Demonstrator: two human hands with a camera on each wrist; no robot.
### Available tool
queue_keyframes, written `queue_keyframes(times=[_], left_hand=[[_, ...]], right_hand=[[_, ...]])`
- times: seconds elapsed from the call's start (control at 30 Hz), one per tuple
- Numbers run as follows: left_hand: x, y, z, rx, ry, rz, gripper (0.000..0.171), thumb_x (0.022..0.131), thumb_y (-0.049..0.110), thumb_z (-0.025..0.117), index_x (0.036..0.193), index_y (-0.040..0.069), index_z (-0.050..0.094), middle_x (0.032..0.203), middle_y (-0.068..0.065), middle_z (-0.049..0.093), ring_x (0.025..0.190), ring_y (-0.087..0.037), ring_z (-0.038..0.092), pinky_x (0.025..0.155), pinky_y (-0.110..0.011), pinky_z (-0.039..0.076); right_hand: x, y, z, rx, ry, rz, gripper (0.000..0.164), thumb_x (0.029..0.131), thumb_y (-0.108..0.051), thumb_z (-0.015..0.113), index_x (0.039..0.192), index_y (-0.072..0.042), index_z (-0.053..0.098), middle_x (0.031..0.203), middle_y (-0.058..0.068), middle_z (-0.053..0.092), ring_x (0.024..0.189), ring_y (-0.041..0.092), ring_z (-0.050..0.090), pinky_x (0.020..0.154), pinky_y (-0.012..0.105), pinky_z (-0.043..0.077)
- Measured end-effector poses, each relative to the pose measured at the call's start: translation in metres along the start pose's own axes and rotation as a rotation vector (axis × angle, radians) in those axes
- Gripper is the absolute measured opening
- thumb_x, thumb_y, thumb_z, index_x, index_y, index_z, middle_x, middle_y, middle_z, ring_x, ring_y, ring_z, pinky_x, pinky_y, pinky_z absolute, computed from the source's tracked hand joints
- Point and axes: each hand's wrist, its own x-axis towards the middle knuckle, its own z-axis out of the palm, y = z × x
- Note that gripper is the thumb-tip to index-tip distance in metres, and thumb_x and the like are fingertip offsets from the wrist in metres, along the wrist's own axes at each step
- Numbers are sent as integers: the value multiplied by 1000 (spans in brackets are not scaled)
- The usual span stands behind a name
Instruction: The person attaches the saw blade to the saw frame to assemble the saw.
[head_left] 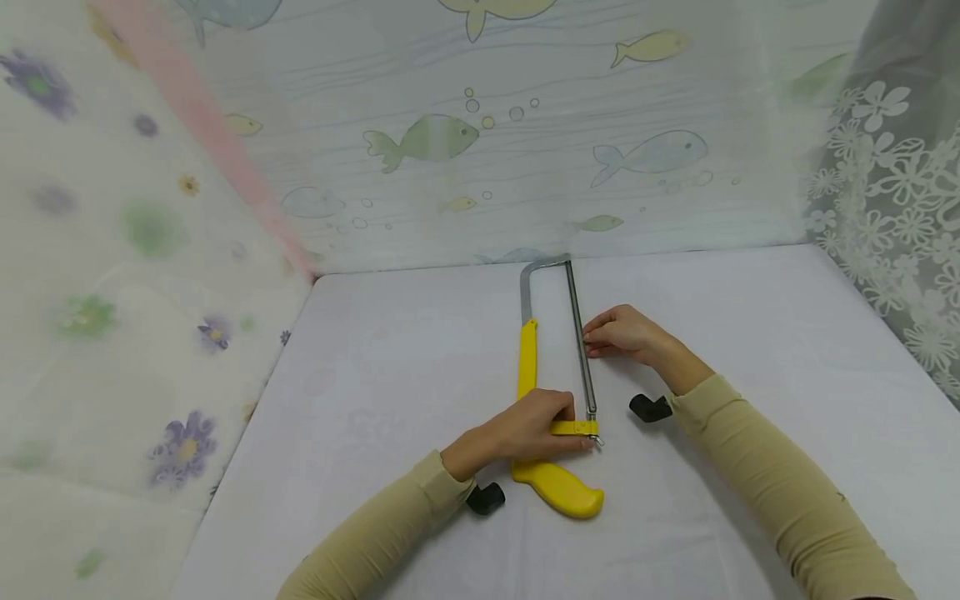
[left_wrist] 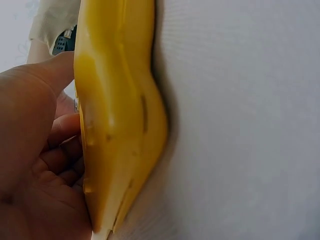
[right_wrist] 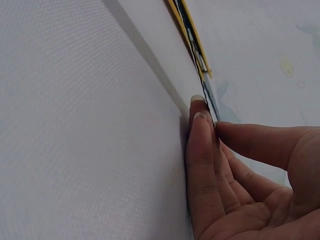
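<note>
A hacksaw [head_left: 528, 358] with a yellow handle [head_left: 558, 490] and a grey metal front bow lies on the white table, its front end pointing away from me. My left hand [head_left: 528, 425] grips the yellow frame by the near blade holder, thumb close to the small wing nut [head_left: 597, 442]. In the left wrist view the yellow handle [left_wrist: 120, 110] covers part of the fingers. Halfway along the blade [head_left: 578, 325], my right hand [head_left: 622, 332] pinches it. The right wrist view shows the thumb on one face of the toothed blade and fingers [right_wrist: 202, 155] on the other.
A white cloth covers the table [head_left: 397, 350]. Behind it hangs a fish-print curtain [head_left: 525, 183], with a flowered curtain [head_left: 150, 333] on the left and a lace-patterned one [head_left: 900, 183] on the right. Small black pieces [head_left: 650, 407] show beside both wrists.
</note>
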Motion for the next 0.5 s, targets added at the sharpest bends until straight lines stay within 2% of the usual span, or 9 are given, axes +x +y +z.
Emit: queue_keyframes(times=[0.3, 0.5], left_hand=[[-1, -2, 1, -4, -8, 4, 31, 93, 39, 77, 91, 15, 57, 77, 8, 55, 71, -4, 47, 62, -15, 38], [-2, -3, -1, -4, -33, -9, 30, 91, 34, 80, 98, 14, 59, 83, 8, 56, 74, -5, 47, 66, -16, 39]], right_hand=[[0, 0, 1, -51, 13, -34, 36, 100, 1, 60, 129, 20, 54, 92, 11, 71, 78, 14, 70, 75, 27, 59], [0, 0, 2, -103, 31, -63, 34, 100, 0, 61, 127, 19, 57, 94, 13, 72, 77, 14, 69, 72, 27, 58]])
